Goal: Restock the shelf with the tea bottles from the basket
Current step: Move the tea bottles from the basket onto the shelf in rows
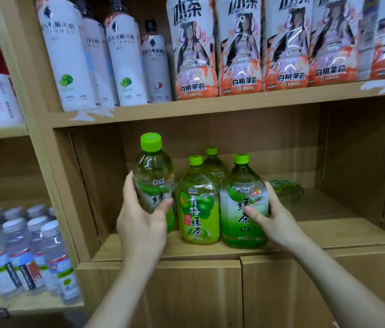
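Note:
My left hand (141, 223) grips a green tea bottle (151, 171) with a green cap, held raised just in front of the wooden shelf (328, 230). My right hand (273, 216) wraps around a second green tea bottle (243, 197) standing on the shelf board. Between them stands a green plum tea bottle (198, 204) with a yellow-green label. Another green-capped bottle (212, 162) stands behind it. A further green bottle (286, 189) lies on its side at the back right. No basket is in view.
The shelf above holds white electrolyte water bottles (125, 60) and peach jasmine tea bottles (241, 48). Clear water bottles (21, 252) fill the lower left compartment. Cabinet doors (198, 292) close the space under the shelf. The right half of the shelf board is bare.

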`<state>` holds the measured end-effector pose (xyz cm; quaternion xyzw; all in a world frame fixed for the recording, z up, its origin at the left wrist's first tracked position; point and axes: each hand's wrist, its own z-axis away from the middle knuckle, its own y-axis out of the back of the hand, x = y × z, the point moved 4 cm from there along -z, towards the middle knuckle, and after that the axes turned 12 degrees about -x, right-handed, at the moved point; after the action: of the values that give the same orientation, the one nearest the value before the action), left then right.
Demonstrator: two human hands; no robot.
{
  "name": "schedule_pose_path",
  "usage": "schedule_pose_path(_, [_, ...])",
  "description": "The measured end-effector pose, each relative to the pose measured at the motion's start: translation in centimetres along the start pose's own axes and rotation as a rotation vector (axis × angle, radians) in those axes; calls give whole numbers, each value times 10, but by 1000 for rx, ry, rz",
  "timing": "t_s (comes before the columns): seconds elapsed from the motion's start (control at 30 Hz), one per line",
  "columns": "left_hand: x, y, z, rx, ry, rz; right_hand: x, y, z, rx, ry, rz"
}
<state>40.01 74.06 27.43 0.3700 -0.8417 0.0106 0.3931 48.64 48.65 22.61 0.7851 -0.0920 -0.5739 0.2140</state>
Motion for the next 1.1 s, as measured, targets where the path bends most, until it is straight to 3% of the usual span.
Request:
schedule_pose_path(0.13, [59, 5, 8, -131, -175, 100, -9, -6, 6, -126, -34, -33])
schedule_pose_path(0.23, [80, -21, 17, -279, -162, 193, -37, 9, 40, -2, 105, -160])
schedule_pose_path(0.3, [82, -47, 24, -346, -109, 241, -57, 11, 67, -150, 203, -288])
schedule_pose_path(0.37, [82, -75, 32, -401, -49, 289, -58, 6, 80, -260, 201, -155])
schedule_pose_path(0.47, [88, -112, 44, -494, 26, 307, -45, 22, 77, 65, 217, 76])
schedule_pose_path(0.53, [99, -130, 51, -581, -26, 244, -36, 32, 77, 168, 217, 111])
schedule_pose_path(0.63, [112, -152, 49, -730, -204, -45, -12, 53, 75, 205, 154, 89])
schedule_pose_path(0.8, [103, -176, 26, -548, -781, -833, 22, 104, 63, 359, -35, 128])
schedule_pose_path(0.9, [74, -196, 30, -804, -914, -1369, 42, 121, 54, 388, -136, 171])
schedule_pose_path(0.97, [63, -198, 36, -876, -1010, -1627, 49, 125, 47, 374, -171, 201])
schedule_pose_path(1.1, [53, -197, 39, -822, -1147, -1556, 54, 126, 40, 328, -172, 202])
